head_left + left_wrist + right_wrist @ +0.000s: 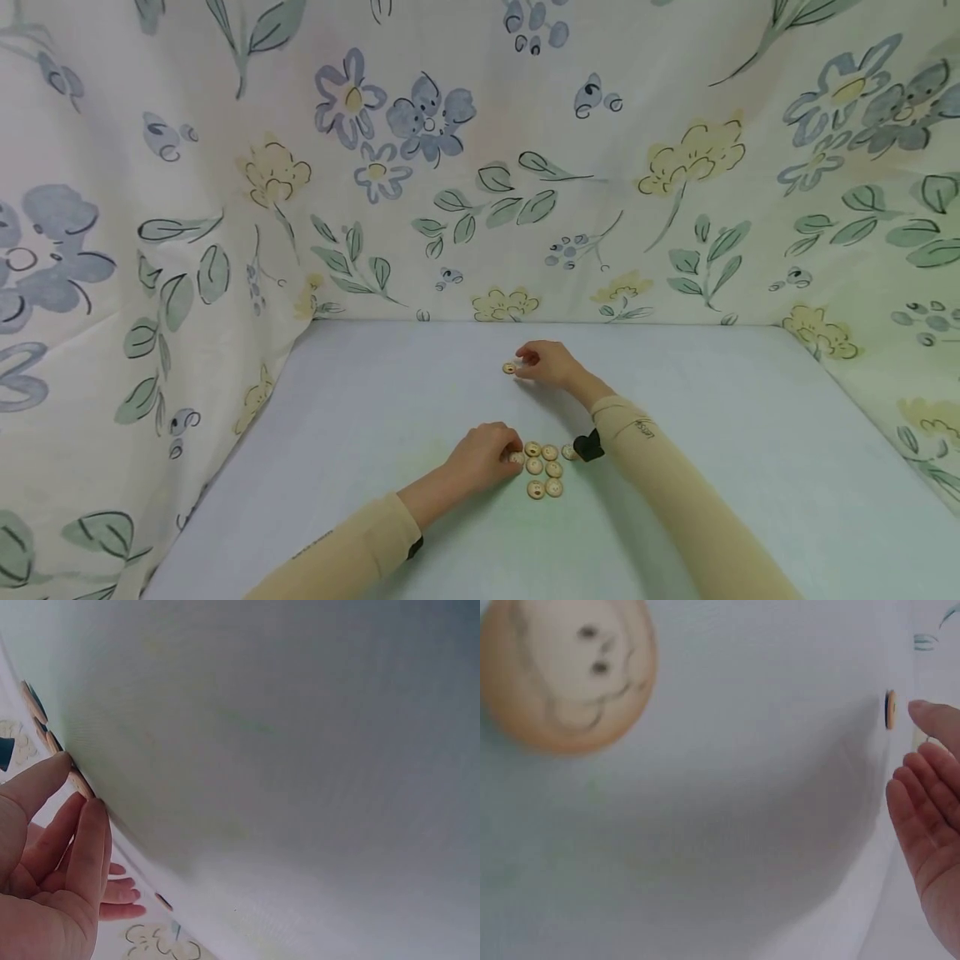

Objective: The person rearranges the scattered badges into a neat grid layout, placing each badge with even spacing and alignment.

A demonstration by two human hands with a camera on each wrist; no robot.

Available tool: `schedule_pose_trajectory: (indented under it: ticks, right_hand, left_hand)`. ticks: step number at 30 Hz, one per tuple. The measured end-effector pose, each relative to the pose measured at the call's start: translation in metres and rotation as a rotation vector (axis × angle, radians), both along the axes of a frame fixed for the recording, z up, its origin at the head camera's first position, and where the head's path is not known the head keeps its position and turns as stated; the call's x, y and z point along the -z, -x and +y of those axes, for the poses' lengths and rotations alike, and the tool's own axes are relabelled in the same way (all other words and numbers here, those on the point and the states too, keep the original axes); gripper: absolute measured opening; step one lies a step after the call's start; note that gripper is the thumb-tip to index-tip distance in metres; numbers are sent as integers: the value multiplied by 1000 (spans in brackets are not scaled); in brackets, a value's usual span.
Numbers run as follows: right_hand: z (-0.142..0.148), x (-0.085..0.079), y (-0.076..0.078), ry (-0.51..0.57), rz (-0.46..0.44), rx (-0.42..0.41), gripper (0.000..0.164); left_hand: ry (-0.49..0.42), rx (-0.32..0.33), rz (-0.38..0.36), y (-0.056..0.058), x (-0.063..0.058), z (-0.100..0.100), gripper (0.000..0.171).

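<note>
Small round wooden discs printed with animal faces lie on the white table. My left hand pinches one disc at the left side of a small group, thumb and fingertips at its edges, as the left wrist view shows. Farther back, my right hand hovers beside a lone disc. In the right wrist view its fingers are extended, and a small gap separates them from that disc. A large blurred disc with a drawn face fills that view's upper left corner.
Several more discs stand in rough rows right of the left hand. One disc is partly covered by the black wrist strap on the right arm. A floral cloth hangs behind the table and along its sides.
</note>
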State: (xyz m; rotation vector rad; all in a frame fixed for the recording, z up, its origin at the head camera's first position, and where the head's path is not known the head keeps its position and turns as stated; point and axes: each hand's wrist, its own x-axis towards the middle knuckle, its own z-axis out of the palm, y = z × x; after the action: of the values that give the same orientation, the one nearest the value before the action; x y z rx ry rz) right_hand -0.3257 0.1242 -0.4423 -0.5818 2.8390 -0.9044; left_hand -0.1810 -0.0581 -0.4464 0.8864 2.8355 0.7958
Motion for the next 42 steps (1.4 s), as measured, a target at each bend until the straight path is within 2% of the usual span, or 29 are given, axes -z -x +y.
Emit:
schedule_pose_trajectory:
  ticks: [11, 18, 23, 28, 35, 42]
  right_hand:
    - [29, -11, -25, 179, 96, -26, 38]
    - [44, -11, -60, 251, 71, 19, 36]
    - [51, -10, -85, 265, 35, 49, 36]
    - [60, -5, -104, 271, 12, 55, 35]
    - [72, 6, -122, 263, 28, 44, 33]
    - [77, 16, -135, 210, 36, 38, 36]
  left_hand:
    - [-7, -1, 11, 0, 2, 0, 13]
    - [-18, 4, 11, -2, 1, -1, 13]
    - [-10, -6, 13, -2, 2, -1, 13]
    - [-16, -4, 26, -1, 2, -1, 14]
    - [-25, -3, 33, -2, 2, -1, 14]
    - [-30, -5, 22, -3, 1, 0, 14]
